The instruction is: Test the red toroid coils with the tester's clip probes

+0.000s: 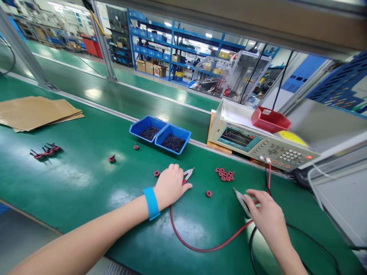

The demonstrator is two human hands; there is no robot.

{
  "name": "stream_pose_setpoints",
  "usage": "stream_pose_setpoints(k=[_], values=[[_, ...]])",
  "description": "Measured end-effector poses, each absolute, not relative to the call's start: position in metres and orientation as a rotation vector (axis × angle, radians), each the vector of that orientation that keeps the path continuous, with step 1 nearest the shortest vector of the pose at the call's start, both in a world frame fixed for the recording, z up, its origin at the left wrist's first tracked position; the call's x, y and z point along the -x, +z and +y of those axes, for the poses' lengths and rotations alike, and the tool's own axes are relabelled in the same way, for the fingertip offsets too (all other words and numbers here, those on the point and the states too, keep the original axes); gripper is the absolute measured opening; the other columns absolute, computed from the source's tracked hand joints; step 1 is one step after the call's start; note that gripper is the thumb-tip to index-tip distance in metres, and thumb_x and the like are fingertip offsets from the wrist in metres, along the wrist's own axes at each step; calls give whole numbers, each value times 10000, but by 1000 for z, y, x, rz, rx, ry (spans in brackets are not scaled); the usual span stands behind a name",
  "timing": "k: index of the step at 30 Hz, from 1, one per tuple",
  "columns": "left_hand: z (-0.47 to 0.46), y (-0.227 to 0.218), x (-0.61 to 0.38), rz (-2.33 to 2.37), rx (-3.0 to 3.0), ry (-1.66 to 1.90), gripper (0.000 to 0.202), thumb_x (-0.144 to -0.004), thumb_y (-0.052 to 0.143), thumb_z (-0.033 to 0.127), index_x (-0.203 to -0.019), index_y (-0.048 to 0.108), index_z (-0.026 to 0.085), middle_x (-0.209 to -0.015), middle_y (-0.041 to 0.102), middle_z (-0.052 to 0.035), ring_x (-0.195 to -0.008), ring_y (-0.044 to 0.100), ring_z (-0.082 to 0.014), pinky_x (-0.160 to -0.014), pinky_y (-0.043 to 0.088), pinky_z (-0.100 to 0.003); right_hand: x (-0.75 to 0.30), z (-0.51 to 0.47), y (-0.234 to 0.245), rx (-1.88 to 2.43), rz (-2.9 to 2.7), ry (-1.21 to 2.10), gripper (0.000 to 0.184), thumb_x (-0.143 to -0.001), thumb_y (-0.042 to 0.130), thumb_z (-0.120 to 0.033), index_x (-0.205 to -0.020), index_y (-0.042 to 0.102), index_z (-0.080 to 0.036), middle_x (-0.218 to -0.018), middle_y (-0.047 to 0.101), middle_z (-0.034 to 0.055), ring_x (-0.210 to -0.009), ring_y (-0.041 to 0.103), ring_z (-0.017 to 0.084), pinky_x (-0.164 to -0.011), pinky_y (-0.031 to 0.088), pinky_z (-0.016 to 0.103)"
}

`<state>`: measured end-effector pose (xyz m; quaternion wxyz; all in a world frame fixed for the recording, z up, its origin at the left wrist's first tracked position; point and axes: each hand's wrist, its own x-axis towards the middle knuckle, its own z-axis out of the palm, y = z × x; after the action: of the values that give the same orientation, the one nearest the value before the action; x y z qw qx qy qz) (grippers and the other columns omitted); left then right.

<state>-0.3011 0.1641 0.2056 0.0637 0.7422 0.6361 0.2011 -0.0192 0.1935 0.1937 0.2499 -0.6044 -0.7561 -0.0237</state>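
My left hand [169,185], wearing a blue wristband [151,203], is closed on a metal test clip [188,174] with a red cable [197,250]. The clip's tip points away to the upper right. At the right, my right hand [266,214] pinches a second test clip [242,202], its tip turned up and left. Between the clips lies one small red-and-black ring coil [209,194]. A cluster of several similar coils [225,174] rests just beyond the right clip. Another ring coil [156,173] sits beside my left hand. Neither clip touches a coil.
A bench tester [241,139] with a lit screen stands at the back right, a red tray [271,119] on top. Two blue bins [174,152] hold small black pieces. Farther left lie coils with black sleeves [48,152] and brown sheets [37,111]. Black cable [252,244] loops near my right arm.
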Motion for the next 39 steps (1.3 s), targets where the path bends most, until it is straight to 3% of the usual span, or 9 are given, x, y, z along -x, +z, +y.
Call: stream_pose_setpoints(k=[4,8,10,14,17,21,39], values=[[164,200,306,1827,-2232,567,197,-826,479,280,-867,512,90,-889,520,-144,-863,488,-298,-759,416,-442,4,191,187,1728,-2200,-153,406,-803,471,-522,-914,616,-159,-912,619,99,-823,591,263,-671,479,370],[155,205,298,1538,-2192,623,113,-839,447,280,-873,478,177,-823,540,-14,-718,513,-153,-651,431,-269,0,191,182,1711,-2251,15,305,-774,525,-470,-842,633,-193,-777,617,54,-678,593,213,-600,472,322],[149,207,295,1437,-2174,630,113,-849,422,260,-914,490,199,-814,550,12,-694,512,-128,-621,419,-241,0,190,181,1702,-2189,89,261,-769,528,-442,-805,627,-204,-763,615,40,-647,589,195,-583,465,302],[143,204,296,1380,-2109,695,202,-894,349,297,-981,514,218,-860,557,6,-757,511,-143,-693,400,-281,5,187,182,1657,-2013,334,279,-787,512,-450,-866,592,-194,-761,629,38,-619,580,174,-572,465,278],[143,200,296,1406,-2063,706,232,-889,377,390,-945,516,213,-840,546,9,-734,500,-149,-656,385,-286,14,182,181,1590,-1939,533,298,-818,475,-451,-924,568,-188,-728,617,32,-605,566,167,-519,450,253],[148,195,292,1416,-2109,725,203,-877,420,375,-909,518,200,-837,547,8,-735,499,-149,-653,379,-280,27,177,179,1573,-1918,708,320,-841,428,-473,-925,556,-192,-699,572,16,-568,530,149,-459,423,230],[154,189,288,1392,-2156,724,184,-866,438,362,-829,519,201,-765,534,14,-691,482,-140,-613,334,-262,36,170,183,1517,-1948,774,329,-853,391,-490,-902,535,-199,-630,482,-14,-531,417,130,-483,339,230]])
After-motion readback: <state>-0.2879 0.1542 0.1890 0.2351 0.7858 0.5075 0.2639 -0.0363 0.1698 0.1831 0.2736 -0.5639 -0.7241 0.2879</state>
